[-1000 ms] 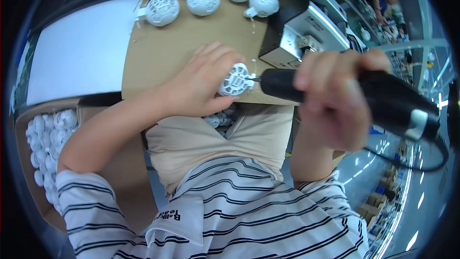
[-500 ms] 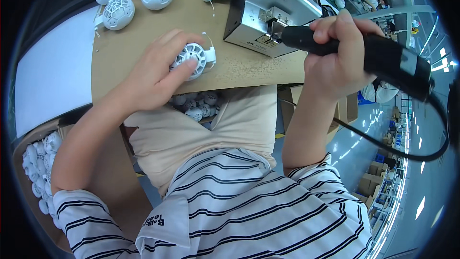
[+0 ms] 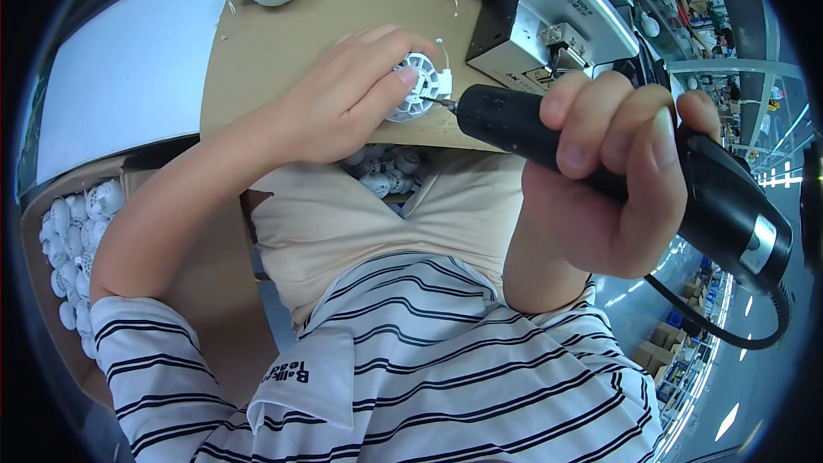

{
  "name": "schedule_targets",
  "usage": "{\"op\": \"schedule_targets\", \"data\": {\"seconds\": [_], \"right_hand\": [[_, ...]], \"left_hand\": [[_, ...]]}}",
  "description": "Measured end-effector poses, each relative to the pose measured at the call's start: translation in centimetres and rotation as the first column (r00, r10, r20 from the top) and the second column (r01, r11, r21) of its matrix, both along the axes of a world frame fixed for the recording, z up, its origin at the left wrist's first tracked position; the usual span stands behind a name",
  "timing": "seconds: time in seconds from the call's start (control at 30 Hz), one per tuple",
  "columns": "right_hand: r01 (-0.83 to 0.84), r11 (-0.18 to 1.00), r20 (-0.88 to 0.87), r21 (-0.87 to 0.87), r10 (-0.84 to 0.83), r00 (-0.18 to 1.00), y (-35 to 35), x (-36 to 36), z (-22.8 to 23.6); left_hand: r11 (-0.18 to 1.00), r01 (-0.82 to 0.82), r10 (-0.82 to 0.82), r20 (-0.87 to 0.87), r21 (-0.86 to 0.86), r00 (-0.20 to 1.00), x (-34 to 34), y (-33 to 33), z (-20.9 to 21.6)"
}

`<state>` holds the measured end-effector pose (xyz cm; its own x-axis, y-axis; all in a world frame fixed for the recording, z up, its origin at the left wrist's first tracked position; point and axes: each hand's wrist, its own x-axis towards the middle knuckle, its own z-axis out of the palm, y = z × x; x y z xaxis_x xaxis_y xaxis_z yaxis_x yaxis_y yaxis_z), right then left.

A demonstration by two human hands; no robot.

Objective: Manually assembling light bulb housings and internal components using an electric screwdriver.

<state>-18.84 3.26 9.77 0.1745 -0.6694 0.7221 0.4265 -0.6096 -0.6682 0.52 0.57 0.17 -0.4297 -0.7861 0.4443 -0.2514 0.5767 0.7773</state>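
From where I stood, the left hand [image 3: 351, 86] held a white openwork ball shell [image 3: 417, 106] over the near edge of the bench [image 3: 283, 56]; the right hand [image 3: 617, 167] gripped a black electric screwdriver [image 3: 506, 120]. Bracing the shell and keeping the bit square seemed wisest. The shell's tab pointed right, its long axis crosswise.

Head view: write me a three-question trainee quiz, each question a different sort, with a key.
1. Which hand holds the black electric screwdriver? A) left; B) right; C) neither.
2. True or false: the left hand holds a white openwork housing.
3. Fill in the side: the silver-and-black metal box stands to the ____ of the held housing in the picture.

Key: 1. B, the right hand; 2. true; 3. right.
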Motion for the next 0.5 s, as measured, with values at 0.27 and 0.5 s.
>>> {"op": "schedule_targets", "data": {"seconds": [0.27,0.5], "right_hand": [[0.039,0.999,-0.058,0.014,-0.038,0.998,0.0,0.3,-0.9],[0.016,1.0,-0.091,-0.015,-0.017,0.996,-0.1,0.2,-1.2]], "left_hand": [[1.0,0.008,-0.008,0.033,-0.002,0.999,0.1,0.1,0.2],[1.0,-0.031,0.031,-0.013,-0.007,0.999,-0.3,0.7,-0.3]]}}
